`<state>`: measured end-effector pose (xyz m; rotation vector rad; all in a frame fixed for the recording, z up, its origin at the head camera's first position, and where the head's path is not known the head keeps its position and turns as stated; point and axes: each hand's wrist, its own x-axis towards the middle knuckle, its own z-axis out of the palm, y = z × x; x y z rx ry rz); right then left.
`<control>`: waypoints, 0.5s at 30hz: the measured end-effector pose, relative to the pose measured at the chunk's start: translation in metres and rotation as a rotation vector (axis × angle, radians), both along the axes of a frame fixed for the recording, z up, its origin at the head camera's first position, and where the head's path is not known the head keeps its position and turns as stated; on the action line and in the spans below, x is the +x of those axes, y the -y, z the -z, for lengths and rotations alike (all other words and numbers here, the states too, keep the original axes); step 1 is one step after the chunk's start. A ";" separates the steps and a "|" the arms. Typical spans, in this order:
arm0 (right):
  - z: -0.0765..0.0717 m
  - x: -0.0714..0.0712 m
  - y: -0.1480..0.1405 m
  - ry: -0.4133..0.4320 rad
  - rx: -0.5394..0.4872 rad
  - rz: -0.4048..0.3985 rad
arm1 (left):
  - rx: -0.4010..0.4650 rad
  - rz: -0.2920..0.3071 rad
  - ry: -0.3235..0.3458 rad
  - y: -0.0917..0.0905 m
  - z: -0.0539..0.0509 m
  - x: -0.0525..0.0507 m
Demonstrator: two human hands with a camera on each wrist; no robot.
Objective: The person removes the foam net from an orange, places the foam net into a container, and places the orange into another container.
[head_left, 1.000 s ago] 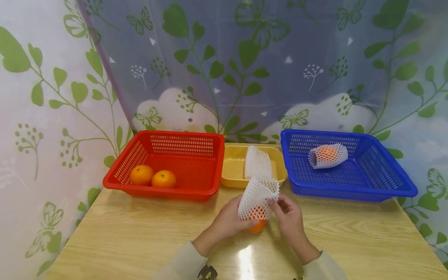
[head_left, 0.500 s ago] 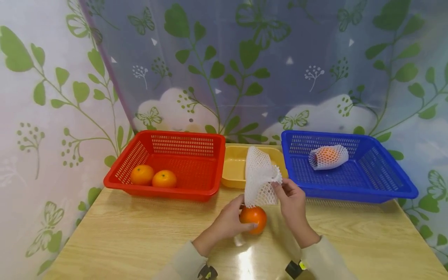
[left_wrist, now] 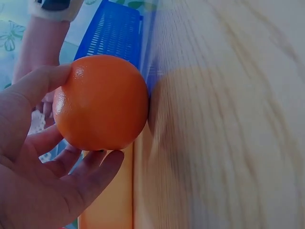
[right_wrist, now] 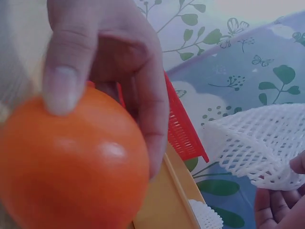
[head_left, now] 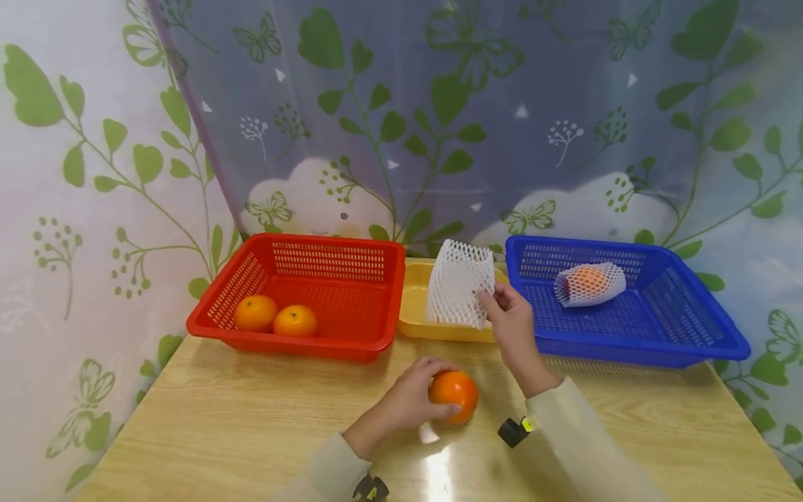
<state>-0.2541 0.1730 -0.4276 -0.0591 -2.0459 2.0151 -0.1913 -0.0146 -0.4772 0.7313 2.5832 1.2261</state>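
My left hand curls its thumb and fingers round a bare orange resting on the table in front of the yellow tray. The left wrist view shows the same orange between thumb and fingers of the left hand. With thumb and fingers, my right hand pinches a white foam net sleeve by its lower right edge, over the tray. That net looks empty in the right wrist view. Another white net lies by the tray's edge there, mostly hidden in the head view.
At the left, a red basket holds two oranges. A blue basket at the right contains an orange in a white net. A patterned curtain stands behind the wooden table.
The right hand has lifted the net off the orange and moved it up and away over the yellow tray. The orange has stayed on the table in the left hand.
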 end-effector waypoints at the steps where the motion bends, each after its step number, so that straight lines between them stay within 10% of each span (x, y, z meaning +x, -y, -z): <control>1: -0.001 -0.004 0.001 0.014 0.016 -0.002 | -0.001 0.004 0.001 0.000 0.000 0.000; 15: 0.004 -0.039 0.011 0.203 0.317 -0.073 | 0.042 0.011 0.006 0.004 0.001 0.003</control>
